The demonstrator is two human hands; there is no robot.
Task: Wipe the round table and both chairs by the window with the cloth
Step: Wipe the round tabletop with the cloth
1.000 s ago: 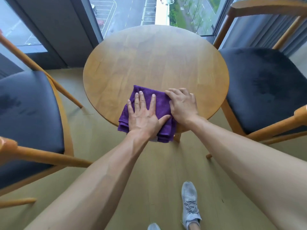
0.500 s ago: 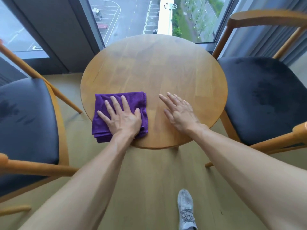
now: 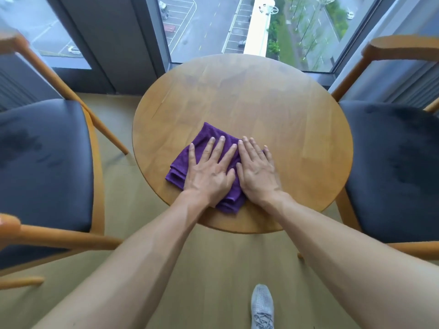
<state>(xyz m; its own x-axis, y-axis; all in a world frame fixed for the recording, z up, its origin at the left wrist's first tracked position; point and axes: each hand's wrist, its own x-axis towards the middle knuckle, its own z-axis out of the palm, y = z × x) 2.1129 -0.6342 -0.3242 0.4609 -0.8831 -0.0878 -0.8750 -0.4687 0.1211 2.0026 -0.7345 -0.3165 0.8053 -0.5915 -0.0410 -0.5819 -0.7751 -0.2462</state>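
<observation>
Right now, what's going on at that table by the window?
A person is wiping the round wooden table with a folded purple cloth. The left hand presses flat on the cloth with fingers spread, and the right hand lies flat beside it, over the cloth's right edge. The cloth sits on the near part of the tabletop. A dark-cushioned chair stands on each side, the left chair and the right chair, neither being touched.

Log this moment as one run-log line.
step: wiping round table | left hand: flat on purple cloth | right hand: flat on cloth edge | chairs: untouched
</observation>
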